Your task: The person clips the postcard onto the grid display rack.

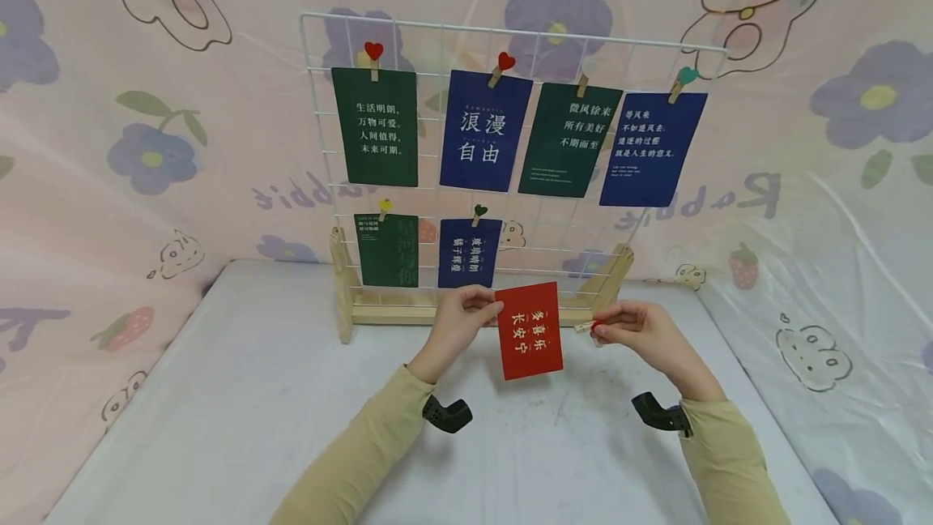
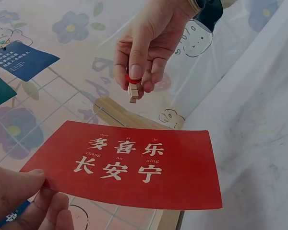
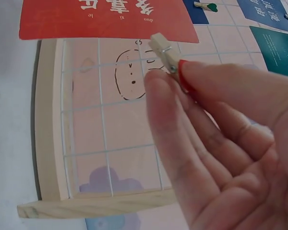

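My left hand [image 1: 461, 321] pinches a red card [image 1: 530, 347] by its upper left edge in the head view. White characters cover the card, and it hangs in front of the wire grid's lower part. To its right, my right hand [image 1: 649, 339] pinches a small wooden clothespin [image 1: 584, 328] with a red ornament between thumb and fingers. In the right wrist view the wooden clothespin [image 3: 165, 52] points toward the red card [image 3: 105, 21], its jaws looking closed. From the left wrist view, the card [image 2: 134, 167] lies nearly flat below the right hand [image 2: 151, 43], apart from it.
A white wire grid [image 1: 539, 262] stands on a wooden base [image 1: 394, 315]. Green and blue cards hang from it by clothespins, such as a blue card [image 1: 470, 253] and a green card [image 1: 386, 249]. Beneath is a white tabletop [image 1: 240, 395]; patterned cloth [image 1: 240, 120] hangs behind.
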